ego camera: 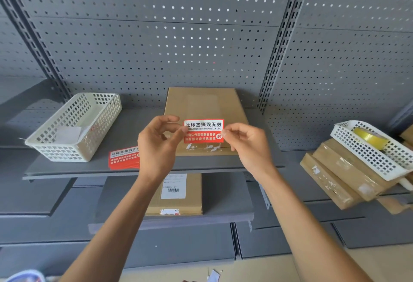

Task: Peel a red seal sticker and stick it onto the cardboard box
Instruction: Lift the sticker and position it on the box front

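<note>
On the grey shelf (67,167), I saw left hand (156,145) and right hand (248,147) fingers pinched on the red seal sticker (203,131), at 6 o'clock over the cardboard box (201,100).

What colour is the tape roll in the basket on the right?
Yellow; the tape roll shows in the head view, lying in the white basket.

Matt cardboard box (202,103); glossy paper sticker (203,131); plastic basket (73,125).

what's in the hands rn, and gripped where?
One red seal sticker, held above the cardboard box. The left hand pinches its left edge, the right hand its right edge, between thumb and fingers.
</note>
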Demonstrator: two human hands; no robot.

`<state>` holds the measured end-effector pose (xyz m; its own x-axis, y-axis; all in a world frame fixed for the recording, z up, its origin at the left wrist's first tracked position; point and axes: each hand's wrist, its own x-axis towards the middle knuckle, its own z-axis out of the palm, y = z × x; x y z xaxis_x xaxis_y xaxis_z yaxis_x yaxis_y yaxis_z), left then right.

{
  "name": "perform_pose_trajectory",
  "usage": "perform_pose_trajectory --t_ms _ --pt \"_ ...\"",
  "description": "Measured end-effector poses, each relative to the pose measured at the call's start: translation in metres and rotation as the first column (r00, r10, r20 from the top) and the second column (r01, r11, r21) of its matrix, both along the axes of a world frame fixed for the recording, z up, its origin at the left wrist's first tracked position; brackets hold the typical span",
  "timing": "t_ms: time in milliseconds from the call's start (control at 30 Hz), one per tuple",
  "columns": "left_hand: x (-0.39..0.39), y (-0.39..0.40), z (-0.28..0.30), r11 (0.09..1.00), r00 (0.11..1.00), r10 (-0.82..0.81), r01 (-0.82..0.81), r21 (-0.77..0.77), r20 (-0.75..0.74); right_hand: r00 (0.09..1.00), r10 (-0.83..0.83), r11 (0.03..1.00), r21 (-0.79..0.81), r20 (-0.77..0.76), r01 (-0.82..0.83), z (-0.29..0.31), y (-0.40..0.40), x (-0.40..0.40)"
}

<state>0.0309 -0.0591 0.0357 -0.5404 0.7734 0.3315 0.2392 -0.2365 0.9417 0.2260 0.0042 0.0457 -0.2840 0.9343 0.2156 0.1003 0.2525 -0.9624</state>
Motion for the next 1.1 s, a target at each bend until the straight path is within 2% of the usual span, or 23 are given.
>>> perform_pose_trajectory --t_ms 200,267,333,433,500,567,700,800,1000,1100 --pt "0.007 -0.002 -0.017 0.999 0.997 0.04 -0.04 -0.003 0.068 0.995 -0.084 0.994 -0.073 -0.057 0.079 -0.026 -0.004 -0.007" --pt "0.007 -0.003 -0.028 0.997 0.996 0.072 -0.07 -0.033 0.053 0.99 -0.136 0.99 -0.026 -0.043 0.135 -0.038 -0.005 -0.01" --pt "0.007 -0.003 -0.037 0.991 0.991 0.125 -0.127 -0.049 -0.042 0.976 -0.216 0.973 0.094 0.038 0.212 -0.05 -0.006 -0.012" --pt "0.007 -0.004 -0.049 0.972 0.939 0.219 -0.234 -0.024 -0.265 0.933 -0.332 0.923 0.249 0.137 0.292 -0.06 -0.012 -0.014" --pt "0.008 -0.004 -0.054 0.968 0.918 0.237 -0.251 -0.004 -0.319 0.908 -0.393 0.886 0.325 0.146 0.331 -0.065 -0.012 -0.014" --pt "0.011 -0.005 -0.055 0.97 0.927 0.231 -0.244 -0.009 -0.294 0.903 -0.402 0.882 0.329 0.152 0.337 -0.067 -0.011 -0.014" --pt "0.017 -0.004 -0.059 0.974 0.966 0.213 -0.221 -0.042 -0.143 0.944 -0.315 0.942 0.155 0.104 0.297 -0.063 -0.015 -0.017" --pt "0.019 -0.003 -0.063 0.976 0.981 0.192 -0.193 -0.096 -0.025 0.951 -0.301 0.952 0.078 0.071 0.295 -0.062 -0.018 -0.018" --pt "0.015 0.001 -0.065 0.98 0.981 0.179 -0.172 -0.104 0.068 0.96 -0.277 0.96 0.064 0.048 0.274 -0.062 -0.018 -0.019" --pt "0.017 0.0 -0.058 0.981 0.981 0.182 -0.177 -0.078 0.064 0.958 -0.283 0.957 0.078 0.039 0.279 -0.06 -0.017 -0.02"
